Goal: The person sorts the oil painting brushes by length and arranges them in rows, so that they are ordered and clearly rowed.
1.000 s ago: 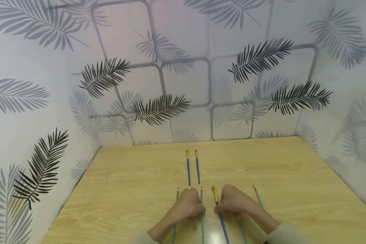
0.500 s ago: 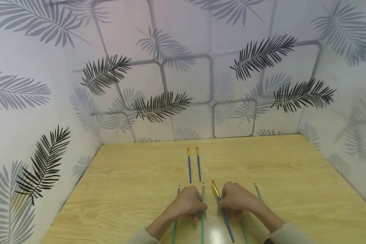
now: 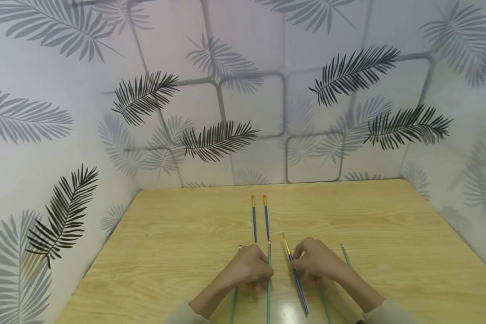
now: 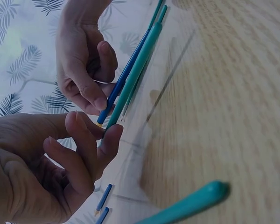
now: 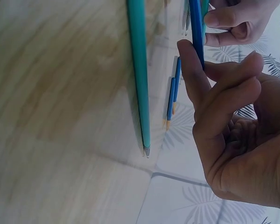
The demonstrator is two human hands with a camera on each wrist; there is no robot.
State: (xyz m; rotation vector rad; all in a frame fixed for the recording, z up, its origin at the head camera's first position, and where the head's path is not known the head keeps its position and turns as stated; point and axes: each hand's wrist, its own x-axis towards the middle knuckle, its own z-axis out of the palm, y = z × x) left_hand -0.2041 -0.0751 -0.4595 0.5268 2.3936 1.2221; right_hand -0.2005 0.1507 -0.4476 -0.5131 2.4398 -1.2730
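Observation:
In the head view my left hand point(image 3: 251, 266) pinches a green paintbrush point(image 3: 269, 294) between thumb and fingers. Its bristle end points toward the back wall. Beside it, my right hand point(image 3: 315, 260) pinches a blue paintbrush point(image 3: 300, 290) with a gold ferrule, slanted with the tip toward the upper left. The right wrist view has the blue handle point(image 5: 196, 28) between thumb and forefinger, the other fingers loosely bent. One green paintbrush point(image 3: 233, 303) lies partly under my left forearm. Another green paintbrush point(image 3: 325, 305) is partly hidden by my right hand.
Two blue paintbrushes point(image 3: 254, 225) point(image 3: 266, 222) lie side by side farther back on the wooden table point(image 3: 178, 234). A further green paintbrush point(image 3: 346, 255) lies right, partly behind my right forearm. Leaf-patterned walls point(image 3: 259, 157) border the table at the back and sides.
The blue paintbrush in my right hand has shifted away from me and turned, showing its tip narrower and its handle end in view. My left hand has stayed nearly still on the green paintbrush.

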